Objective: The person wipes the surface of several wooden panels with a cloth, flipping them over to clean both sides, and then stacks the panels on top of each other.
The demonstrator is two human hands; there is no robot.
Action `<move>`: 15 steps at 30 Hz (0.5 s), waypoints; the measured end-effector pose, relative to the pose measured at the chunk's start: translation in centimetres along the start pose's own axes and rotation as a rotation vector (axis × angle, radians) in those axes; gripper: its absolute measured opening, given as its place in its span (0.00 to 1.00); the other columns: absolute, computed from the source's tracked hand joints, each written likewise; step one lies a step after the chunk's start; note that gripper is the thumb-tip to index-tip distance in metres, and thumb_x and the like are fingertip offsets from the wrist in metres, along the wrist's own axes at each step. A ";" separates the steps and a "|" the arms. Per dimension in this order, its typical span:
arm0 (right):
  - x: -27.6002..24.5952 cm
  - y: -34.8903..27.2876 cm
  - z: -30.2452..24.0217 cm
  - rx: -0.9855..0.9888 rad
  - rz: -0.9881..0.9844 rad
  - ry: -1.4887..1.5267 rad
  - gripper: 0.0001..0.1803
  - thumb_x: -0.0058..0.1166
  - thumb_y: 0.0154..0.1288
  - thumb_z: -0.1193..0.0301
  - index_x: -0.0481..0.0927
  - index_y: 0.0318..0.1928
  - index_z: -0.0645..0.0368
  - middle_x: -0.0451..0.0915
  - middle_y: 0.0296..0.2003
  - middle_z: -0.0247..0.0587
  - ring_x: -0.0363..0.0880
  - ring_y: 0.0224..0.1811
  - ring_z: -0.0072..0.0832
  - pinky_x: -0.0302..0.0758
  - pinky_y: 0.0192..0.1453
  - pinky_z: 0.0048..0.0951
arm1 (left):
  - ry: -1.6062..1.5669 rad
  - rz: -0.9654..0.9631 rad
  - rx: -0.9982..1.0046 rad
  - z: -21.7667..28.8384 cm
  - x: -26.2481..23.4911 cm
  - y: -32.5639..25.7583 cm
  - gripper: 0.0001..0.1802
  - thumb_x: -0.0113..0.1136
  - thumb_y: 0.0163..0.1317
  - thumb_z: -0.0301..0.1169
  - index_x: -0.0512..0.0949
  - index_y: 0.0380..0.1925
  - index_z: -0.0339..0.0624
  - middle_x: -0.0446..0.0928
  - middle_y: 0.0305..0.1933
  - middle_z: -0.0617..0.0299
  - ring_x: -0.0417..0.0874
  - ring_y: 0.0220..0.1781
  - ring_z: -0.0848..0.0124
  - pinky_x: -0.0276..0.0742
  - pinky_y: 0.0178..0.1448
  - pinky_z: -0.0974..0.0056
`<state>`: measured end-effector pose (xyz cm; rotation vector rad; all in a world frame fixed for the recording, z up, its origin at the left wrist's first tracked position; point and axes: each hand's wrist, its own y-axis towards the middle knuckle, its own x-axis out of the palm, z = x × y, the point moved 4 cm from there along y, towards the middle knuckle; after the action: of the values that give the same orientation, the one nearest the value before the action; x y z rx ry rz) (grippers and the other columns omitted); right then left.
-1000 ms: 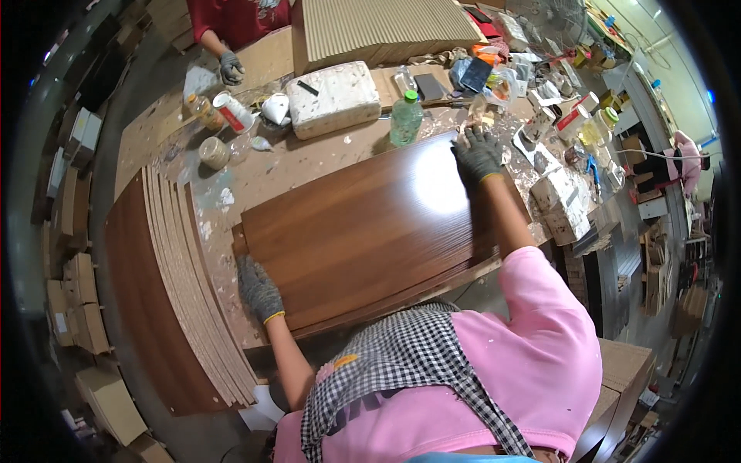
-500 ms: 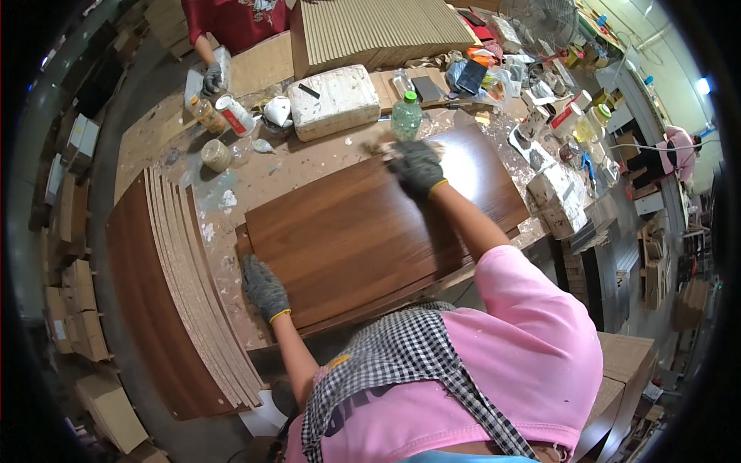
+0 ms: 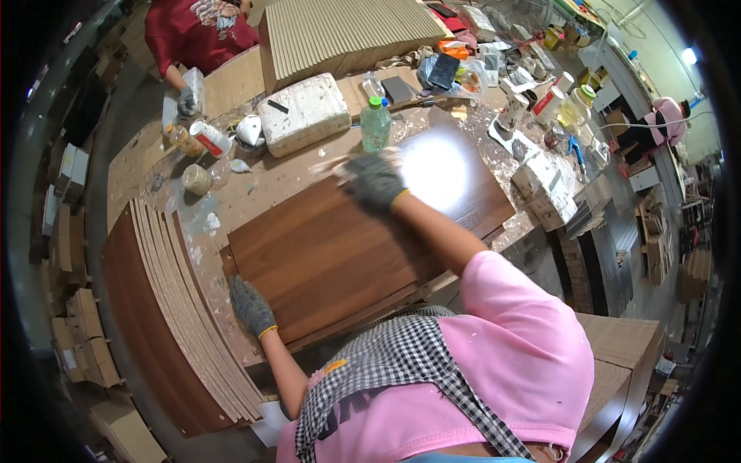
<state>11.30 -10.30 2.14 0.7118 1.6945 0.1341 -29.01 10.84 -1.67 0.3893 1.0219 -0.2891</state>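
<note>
A dark brown wood-grain panel [image 3: 309, 255] lies on the worktable, on top of at least one more board. My right hand [image 3: 376, 182], in a grey glove, presses a pale rag [image 3: 333, 164] against the panel near its far edge. Motion blurs the rag and the fingers. At the panel's near left corner rests my left hand [image 3: 252, 306], also gloved. Its fingers lie stretched out along the edge and it holds nothing. Just beyond the right hand stands a green plastic bottle [image 3: 376, 127] with a green cap.
Several brown boards [image 3: 166, 324] lean in a stack at the left. A white paint-spotted block [image 3: 304, 116], a jar [image 3: 196, 180] and bottles stand along the far side. Behind them rises a pile of panels [image 3: 340, 38]. A co-worker's gloved hand [image 3: 187, 102] is at the far left.
My right hand has swept the rag leftward along the panel's far edge. The left hand stays at the corner. The whole view has shifted slightly.
</note>
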 end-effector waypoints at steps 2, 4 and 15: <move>-4.6 -1.3 5.8 0.210 -0.093 -0.042 0.15 0.55 0.67 0.63 0.83 0.51 0.52 0.83 0.50 0.45 0.80 0.53 0.46 0.74 0.59 0.45 | 0.011 -0.005 -0.013 0.7 -0.6 -0.2 0.25 0.39 0.78 0.36 0.72 0.64 0.30 0.68 0.72 0.44 0.67 0.74 0.52 0.57 0.79 0.56; -7.0 -4.9 14.5 0.321 -0.112 -0.318 0.14 0.53 0.68 0.63 0.83 0.51 0.51 0.82 0.51 0.46 0.78 0.56 0.44 0.74 0.60 0.43 | 0.028 -0.025 -0.009 1.1 -0.6 0.0 0.25 0.39 0.78 0.36 0.72 0.65 0.30 0.68 0.72 0.44 0.67 0.74 0.52 0.57 0.79 0.56; -4.8 -5.4 15.0 0.632 -0.208 -0.564 0.35 0.44 0.71 0.45 0.69 0.65 0.61 0.73 0.61 0.65 0.73 0.64 0.56 0.69 0.64 0.57 | 0.026 0.013 0.070 1.1 -0.8 0.1 0.24 0.43 0.77 0.36 0.73 0.64 0.32 0.68 0.73 0.45 0.66 0.74 0.53 0.57 0.79 0.57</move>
<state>23.46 -21.42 -0.21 0.9190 1.2387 -0.7157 -28.57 10.48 -0.45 0.4634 1.0364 -0.3092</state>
